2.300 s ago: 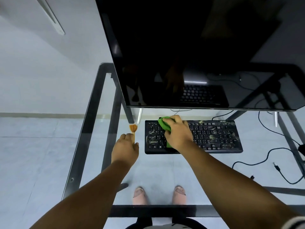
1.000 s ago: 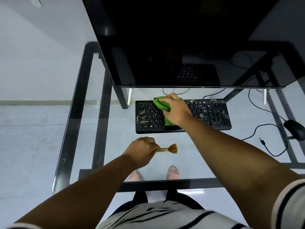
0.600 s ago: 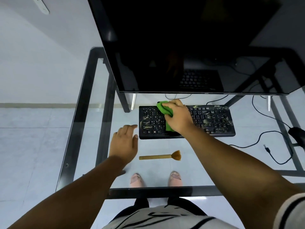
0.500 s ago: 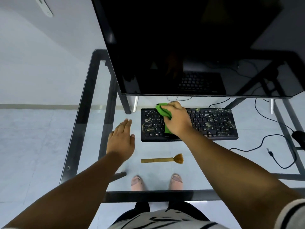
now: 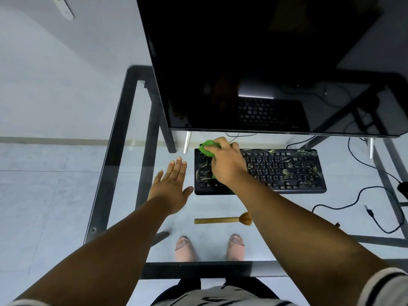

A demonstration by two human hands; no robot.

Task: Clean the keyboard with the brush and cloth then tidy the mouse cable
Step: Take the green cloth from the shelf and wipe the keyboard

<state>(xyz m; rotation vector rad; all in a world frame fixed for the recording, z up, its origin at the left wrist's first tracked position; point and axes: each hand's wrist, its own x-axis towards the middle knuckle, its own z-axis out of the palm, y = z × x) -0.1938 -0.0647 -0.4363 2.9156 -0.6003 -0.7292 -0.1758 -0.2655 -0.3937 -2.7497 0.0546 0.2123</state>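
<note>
A person looks down through a glass bench (image 5: pixel 123 133) with a dark metal frame. A black keyboard (image 5: pixel 284 171) lies on the glass just below the lower edge of a large dark monitor (image 5: pixel 254 62), which overhangs the far part of the bench and hides what is behind it. The right hand (image 5: pixel 227 164) rests on the keyboard's left end, fingers curled round a green cloth (image 5: pixel 207 147) pressed against the keys, covering several of them. The left hand (image 5: pixel 171 186) is flat and open, fingers straight and together, holding nothing, just left of the keyboard. A wooden brush (image 5: pixel 223 220) lies on the glass nearer the person, handle pointing left, bristles right, partly behind the right forearm. At the right, a black cable (image 5: pixel 362 195) loops across the glass, ending in a loose plug. Two feet in pink sandals (image 5: pixel 184 248) show on the tiled floor beneath the glass.
</note>
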